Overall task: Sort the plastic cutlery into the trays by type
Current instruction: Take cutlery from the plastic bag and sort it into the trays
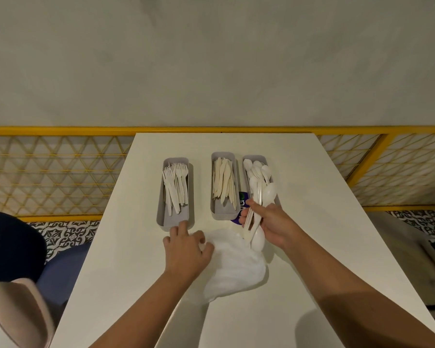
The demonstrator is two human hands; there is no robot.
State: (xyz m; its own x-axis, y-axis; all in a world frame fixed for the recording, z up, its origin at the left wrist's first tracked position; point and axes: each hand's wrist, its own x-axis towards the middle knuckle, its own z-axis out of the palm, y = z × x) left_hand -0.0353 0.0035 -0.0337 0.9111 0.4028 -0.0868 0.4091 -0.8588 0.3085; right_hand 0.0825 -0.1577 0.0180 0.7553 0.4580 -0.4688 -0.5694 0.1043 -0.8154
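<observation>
1. Holding a bundle of spoons [269, 194], the right hand [269, 222] is clamped round the middle of it, over the near end of the spoon tray [253, 156] at about 1 o'clock on the table [312, 184].
2. The left hand [186, 244] lies apart from the right, fingers relaxed and gripping nothing that I can see. It rests on the edge of a white plastic bag [232, 267] at 6 o'clock, with one fingertip just beside the near end of the fork tray [175, 221].
3. Sorting looks close to done. Forks [175, 182] lie in the tray at 11 o'clock, knives [224, 179] in the knife tray [222, 213] at 12 o'clock, and loose spoons [258, 169] in the one at 1 o'clock.
4. No loose cutlery shows on the table. Whether the bag hides more I cannot tell, so the bundle seems the last lot to drop.
5. The bundle's long axis runs from 7 to 1 o'clock, slightly off the tray's 6-to-12 line. Bowls show at both ends, so the spoons point mixed ways.
6. A purple item [242, 200] sits between the knife and spoon trays.
</observation>
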